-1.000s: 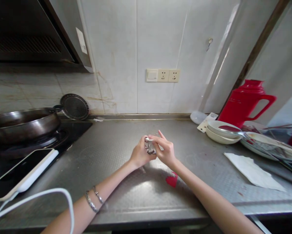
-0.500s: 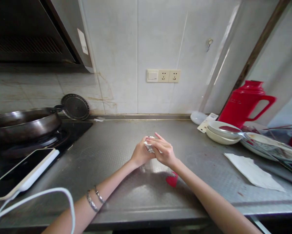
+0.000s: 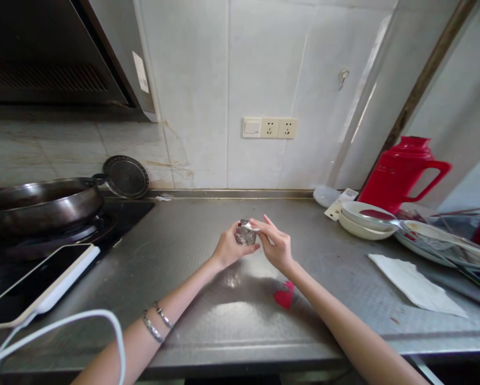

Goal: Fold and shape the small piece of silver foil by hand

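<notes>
In the middle of the head view, my left hand [image 3: 227,248] is wrapped round a small, see-through greyish object [image 3: 244,236] that looks like glass; its exact kind is too small to make out. A bit of white tissue [image 3: 251,227] is pinched in the fingertips of my right hand [image 3: 277,247], resting against the object's upper side. Both hands are raised over the metal countertop [image 3: 191,235]. Below my right wrist, a red patch [image 3: 283,295] shows on the counter surface.
At left, a metal pan [image 3: 43,206] sits on the stove, with a white-cased phone [image 3: 65,278] and cable in front. On the right are a folded white tissue sheet [image 3: 416,286], stacked bowls [image 3: 364,229], plates with utensils and a red thermos jug [image 3: 402,174].
My right hand has drawn slightly right and away from my left. More of the see-through object now shows, where tissue and fingers covered it before.
</notes>
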Available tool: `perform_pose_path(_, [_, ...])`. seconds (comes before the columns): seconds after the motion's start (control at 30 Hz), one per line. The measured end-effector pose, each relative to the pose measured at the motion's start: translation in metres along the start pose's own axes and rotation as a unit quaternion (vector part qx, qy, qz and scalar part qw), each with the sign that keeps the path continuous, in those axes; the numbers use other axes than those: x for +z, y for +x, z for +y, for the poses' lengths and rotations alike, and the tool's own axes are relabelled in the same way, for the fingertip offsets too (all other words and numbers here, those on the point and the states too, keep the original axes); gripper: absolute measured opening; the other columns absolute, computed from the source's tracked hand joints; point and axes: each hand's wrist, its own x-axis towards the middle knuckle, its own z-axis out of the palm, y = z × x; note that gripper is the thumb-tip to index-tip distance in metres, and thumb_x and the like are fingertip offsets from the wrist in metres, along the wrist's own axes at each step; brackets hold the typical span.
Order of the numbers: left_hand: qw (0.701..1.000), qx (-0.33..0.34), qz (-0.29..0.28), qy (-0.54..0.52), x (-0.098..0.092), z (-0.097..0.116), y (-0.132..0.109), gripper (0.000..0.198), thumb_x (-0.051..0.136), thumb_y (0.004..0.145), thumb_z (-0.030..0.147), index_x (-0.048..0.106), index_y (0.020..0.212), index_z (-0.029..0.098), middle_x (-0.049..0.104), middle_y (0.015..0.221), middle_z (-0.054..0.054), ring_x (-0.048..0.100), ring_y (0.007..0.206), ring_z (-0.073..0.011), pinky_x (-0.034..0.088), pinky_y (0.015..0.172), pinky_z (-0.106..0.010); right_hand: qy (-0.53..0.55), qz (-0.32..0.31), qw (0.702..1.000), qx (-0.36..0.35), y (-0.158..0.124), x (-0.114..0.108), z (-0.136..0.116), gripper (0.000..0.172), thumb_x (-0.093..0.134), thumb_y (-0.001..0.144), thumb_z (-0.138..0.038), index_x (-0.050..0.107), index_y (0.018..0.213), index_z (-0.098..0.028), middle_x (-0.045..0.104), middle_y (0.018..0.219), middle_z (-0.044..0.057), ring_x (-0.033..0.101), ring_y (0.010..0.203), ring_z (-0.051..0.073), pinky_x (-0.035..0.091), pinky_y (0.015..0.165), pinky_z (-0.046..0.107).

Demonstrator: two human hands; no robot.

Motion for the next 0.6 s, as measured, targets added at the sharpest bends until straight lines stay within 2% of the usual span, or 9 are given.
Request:
perform_pose_path(0.17, [1.000,-0.007,-0.009,0.018,-0.0016,0.0014,-0.0005,0.047,0.077,0.060,0.036,0.055,0.098,0.016,0.067,0.084,-0.002,0.061,0.074,-0.0152,0.044,0.063,-0.022,-0.008,-0.075,0.994,-0.079,-0.0041,-0.0007,-0.0057,0.038,0.045,0.089,-0.006,0.062,0.117,-0.024,0.069,0.114,0.008,0.062,0.112,0.021,0.045,0.104,0.048])
perform_pose_path(0.23, [0.999,-0.005,-0.009,0.031,-0.0013,0.0022,-0.0011,0.048,0.077,0.059,0.035,0.055,0.098,0.017,0.068,0.085,-0.002,0.061,0.074,-0.0157,0.045,0.063,-0.023,0.003,-0.093,0.992,-0.082,-0.0037,-0.0014,-0.0049,0.038,0.045,0.088,-0.006,0.062,0.118,-0.024,0.068,0.116,0.007,0.061,0.113,0.021,0.044,0.106,0.048])
perform_pose_path(0.37, [0.999,-0.011,-0.003,0.039,0.0020,0.0009,-0.0025,0.059,0.079,0.056,0.038,0.055,0.106,0.017,0.068,0.087,-0.002,0.062,0.074,-0.0160,0.046,0.065,-0.024,0.006,-0.045,0.999,0.002,-0.0011,-0.0013,0.0015,0.033,0.045,0.091,-0.011,0.064,0.113,-0.025,0.072,0.107,0.005,0.067,0.104,0.020,0.044,0.105,0.050])
perform_pose_path(0.43, [1.000,-0.012,-0.002,0.027,0.0028,-0.0001,-0.0025,0.061,0.080,0.057,0.040,0.056,0.108,0.016,0.068,0.088,-0.003,0.062,0.075,-0.0160,0.047,0.066,-0.024,0.006,-0.023,0.999,0.021,-0.0010,-0.0003,0.0025,0.032,0.045,0.091,-0.011,0.064,0.113,-0.026,0.072,0.105,0.005,0.068,0.100,0.020,0.045,0.104,0.050])
perform_pose_path(0.5, [1.000,-0.010,0.003,0.021,0.0023,-0.0007,-0.0014,0.054,0.078,0.060,0.038,0.057,0.105,0.016,0.068,0.087,-0.002,0.062,0.074,-0.0156,0.047,0.066,-0.024,0.008,-0.028,1.000,0.000,-0.0022,0.0009,0.0004,0.034,0.046,0.090,-0.009,0.063,0.115,-0.025,0.071,0.108,0.006,0.066,0.104,0.020,0.045,0.104,0.050])
perform_pose_path(0.6, [0.999,-0.015,0.018,0.032,0.0004,-0.0015,0.0011,0.039,0.076,0.061,0.034,0.059,0.093,0.017,0.068,0.082,-0.001,0.062,0.073,-0.0157,0.047,0.065,-0.024,0.016,-0.070,0.996,-0.052,-0.0042,0.0015,-0.0047,0.037,0.046,0.089,-0.008,0.062,0.118,-0.025,0.069,0.114,0.007,0.062,0.112,0.020,0.044,0.105,0.048])
